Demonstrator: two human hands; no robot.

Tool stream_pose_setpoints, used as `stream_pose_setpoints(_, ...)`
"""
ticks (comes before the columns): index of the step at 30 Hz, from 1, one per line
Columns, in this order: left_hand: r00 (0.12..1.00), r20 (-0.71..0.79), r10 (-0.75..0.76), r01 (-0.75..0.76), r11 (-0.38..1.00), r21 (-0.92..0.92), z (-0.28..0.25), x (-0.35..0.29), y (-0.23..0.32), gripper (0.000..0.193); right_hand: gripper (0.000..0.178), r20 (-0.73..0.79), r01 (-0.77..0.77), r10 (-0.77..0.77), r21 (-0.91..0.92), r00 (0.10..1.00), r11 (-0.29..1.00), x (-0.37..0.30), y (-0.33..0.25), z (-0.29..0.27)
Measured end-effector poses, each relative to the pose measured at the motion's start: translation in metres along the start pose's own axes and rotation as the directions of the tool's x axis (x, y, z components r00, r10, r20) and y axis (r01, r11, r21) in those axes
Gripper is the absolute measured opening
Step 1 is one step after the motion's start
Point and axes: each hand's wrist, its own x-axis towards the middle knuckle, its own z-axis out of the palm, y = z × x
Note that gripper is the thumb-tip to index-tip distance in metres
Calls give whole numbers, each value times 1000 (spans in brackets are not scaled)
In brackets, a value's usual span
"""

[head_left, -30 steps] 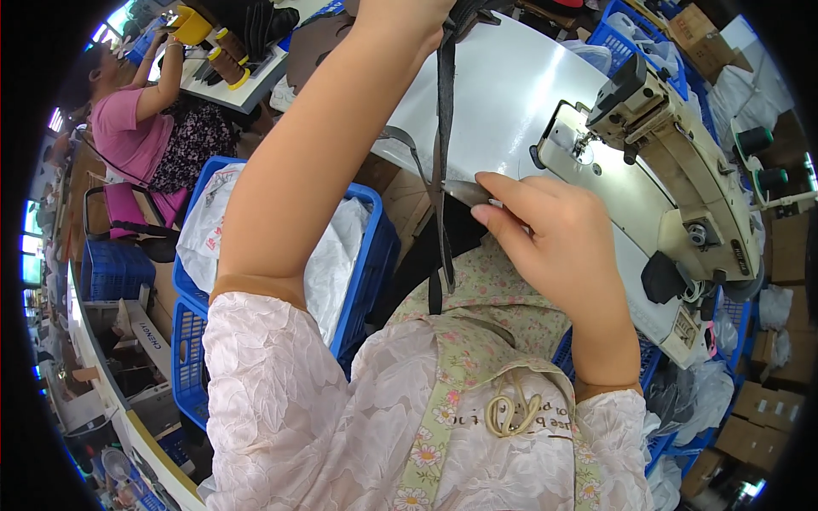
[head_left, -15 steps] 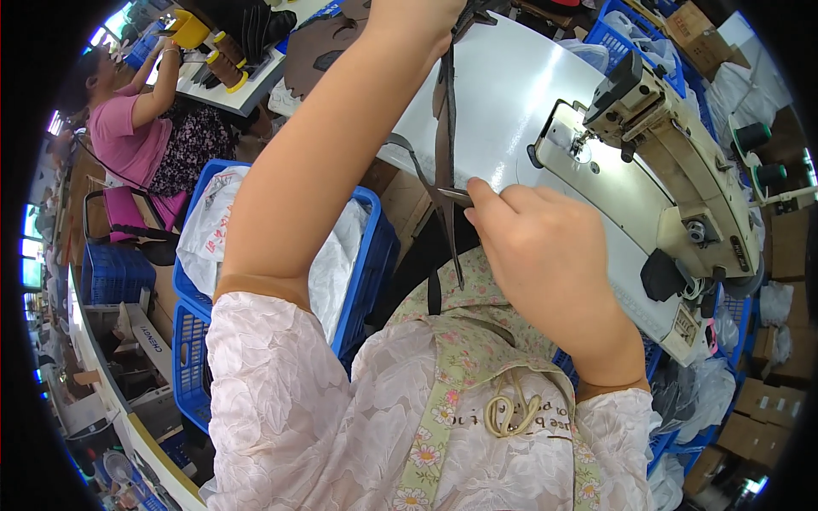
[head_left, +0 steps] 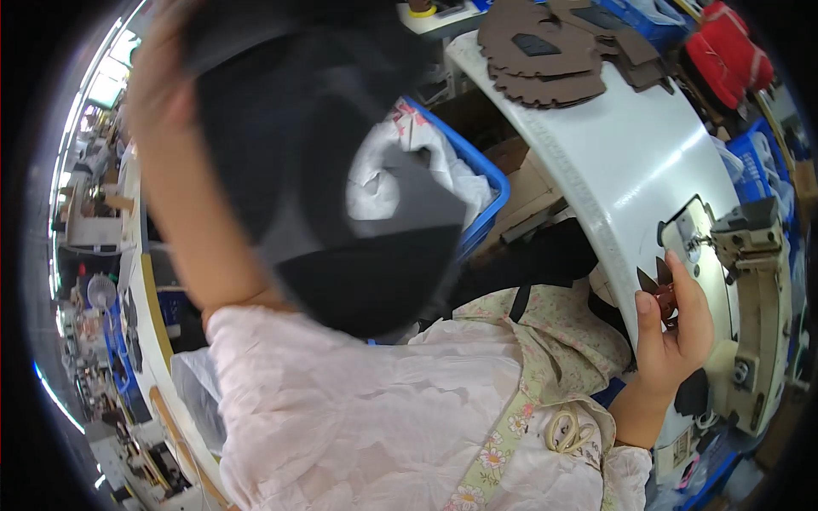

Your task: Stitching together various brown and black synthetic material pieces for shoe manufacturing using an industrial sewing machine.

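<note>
My left hand (head_left: 162, 85), blurred by motion, is raised at the far left and holds a large dark piece of material (head_left: 281, 162). The piece hangs across the left-middle of the view, smeared, with a curved lower edge and an opening in it. My right hand (head_left: 677, 336) is at the right, beside the sewing machine, with small thread snips (head_left: 665, 298) in its fingers. The dark blades of the snips point up and stand apart. Flat brown cut pieces (head_left: 545, 64) are stacked at the far end of the white table (head_left: 630, 162).
A white sewing machine (head_left: 758, 315) stands on the table at the right. Behind the dark piece is a blue crate (head_left: 490, 166) with a white bag (head_left: 460, 175). A red item (head_left: 728, 55) lies at the far right. Another bench edge (head_left: 158, 324) runs along the left.
My left hand has swung from the far table over to the left, carrying the dark material. My right hand has moved away from the dark strips, still with the snips. The view has turned left.
</note>
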Motion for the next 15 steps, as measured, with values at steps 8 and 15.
stream_pose_setpoints(8, 858, -512, 48, 501, 140, 854, -248, -145, 6, 39, 41, 161, 10, -24, 89, 987, 996, 2, 21, 38)
stream_pose_setpoints(15, 733, -680, 8, 581, -525, 621, -230, -288, -217, 28, 42, 238, 27, -45, 78, 970, 997, -4, 29, 45)
